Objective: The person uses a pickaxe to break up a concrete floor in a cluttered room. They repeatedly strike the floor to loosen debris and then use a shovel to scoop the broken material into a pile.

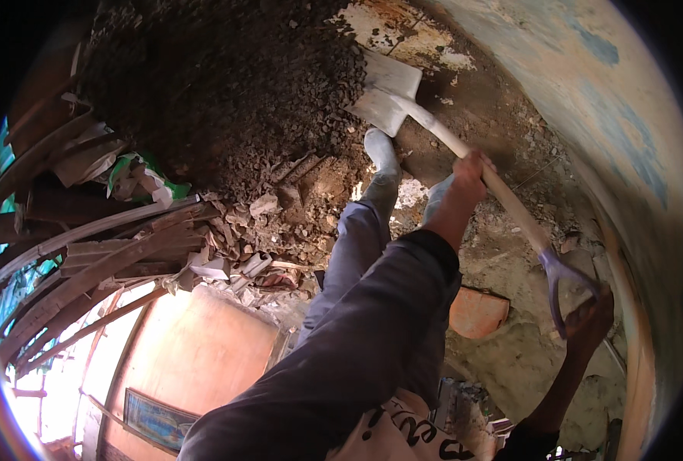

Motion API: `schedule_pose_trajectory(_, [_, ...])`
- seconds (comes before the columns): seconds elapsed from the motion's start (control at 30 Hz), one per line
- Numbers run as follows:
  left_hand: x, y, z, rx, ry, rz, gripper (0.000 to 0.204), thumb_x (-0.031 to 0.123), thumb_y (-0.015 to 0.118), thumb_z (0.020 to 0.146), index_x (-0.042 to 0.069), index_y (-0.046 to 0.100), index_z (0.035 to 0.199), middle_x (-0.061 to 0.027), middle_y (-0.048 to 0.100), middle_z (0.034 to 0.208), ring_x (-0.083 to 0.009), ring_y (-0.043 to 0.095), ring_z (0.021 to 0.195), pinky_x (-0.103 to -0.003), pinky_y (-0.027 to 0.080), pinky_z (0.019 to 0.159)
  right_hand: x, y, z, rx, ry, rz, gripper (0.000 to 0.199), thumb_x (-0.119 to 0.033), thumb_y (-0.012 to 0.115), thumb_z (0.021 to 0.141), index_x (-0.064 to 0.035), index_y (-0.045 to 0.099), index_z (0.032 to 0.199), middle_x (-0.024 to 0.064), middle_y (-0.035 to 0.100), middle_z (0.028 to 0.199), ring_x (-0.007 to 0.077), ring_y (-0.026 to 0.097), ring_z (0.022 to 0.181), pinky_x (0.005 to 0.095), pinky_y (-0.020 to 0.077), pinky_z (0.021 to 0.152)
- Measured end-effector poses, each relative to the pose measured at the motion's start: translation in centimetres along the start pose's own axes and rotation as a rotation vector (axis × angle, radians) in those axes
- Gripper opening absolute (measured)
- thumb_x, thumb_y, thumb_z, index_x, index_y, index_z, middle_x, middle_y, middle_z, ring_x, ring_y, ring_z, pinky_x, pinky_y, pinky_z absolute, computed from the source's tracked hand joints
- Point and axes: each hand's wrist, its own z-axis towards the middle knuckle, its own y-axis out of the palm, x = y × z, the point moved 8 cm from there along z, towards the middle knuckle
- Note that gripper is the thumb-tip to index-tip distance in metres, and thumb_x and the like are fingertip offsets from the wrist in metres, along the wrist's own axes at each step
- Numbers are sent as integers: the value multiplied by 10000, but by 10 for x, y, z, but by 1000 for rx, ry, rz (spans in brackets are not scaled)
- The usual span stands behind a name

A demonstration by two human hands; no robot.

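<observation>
Wooden and pale, the shaft of a shovel [476,165] runs on a slant from the upper middle of the view down to the right, and both hands are on it. The left hand [470,170] is closed around the middle of the shaft, its grey sleeve [357,338] stretching back toward the lower edge. The right hand [589,321] is wrapped around the purple D-grip [556,276] at the shovel's lower end, fingers curled through the loop. At the shovel's upper end the light metal blade [387,92] is pushed into the edge of a big heap of dark rubble [226,84], which spreads up and left of the blade. Just below the blade a white boot [380,150] stands on the loose earth, with a grey trouser leg [353,238] beneath it. Left of the shovel, past the leg, broken planks [88,269] and pale scraps lie tangled at the foot of the heap. Below the shaft, near the D-grip, an orange clay shard [476,311] sits in the sandy ground. Right of the shovel rises a curved, pale, stained wall [626,100].
</observation>
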Motion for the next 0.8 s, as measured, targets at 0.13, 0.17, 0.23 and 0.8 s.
schedule_pose_trajectory(0.13, [64, -15, 33, 28, 75, -128, 125, 146, 562, 929, 39, 499, 919, -83, 497, 695, -234, 526, 571, -403, 509, 530, 2, 67, 39, -6, -20, -41, 280, -421, 617, 931, -144, 583, 900, -46, 353, 547, 79, 317, 403, 249, 277, 375])
schedule_pose_trajectory(0.17, [76, -26, 43, 40, 85, -161, 127, 145, 564, 927, 42, 491, 907, -83, 490, 690, -236, 523, 569, -406, 510, 530, 10, 76, 46, 3, -11, -51, 293, -431, 614, 932, -140, 580, 925, -38, 357, 553, 81, 316, 404, 256, 288, 374])
schedule_pose_trajectory(0.23, [93, -36, 64, 36, 102, -189, 128, 139, 568, 923, 47, 484, 895, -84, 480, 685, -237, 516, 566, -408, 510, 529, 40, 97, 58, -20, 56, 25, 301, -442, 608, 930, -143, 572, 931, -28, 367, 561, 92, 336, 416, 265, 301, 383])
schedule_pose_trajectory(0.8, [85, -76, 75, 138, 160, 18, 161, 159, 647, 890, 60, 523, 862, -64, 536, 680, -212, 552, 570, -356, 503, 518, 131, 73, 101, -25, 244, 183, 325, -360, 622, 903, -159, 418, 751, -43, 327, 608, 70, 339, 491, 293, 292, 417])
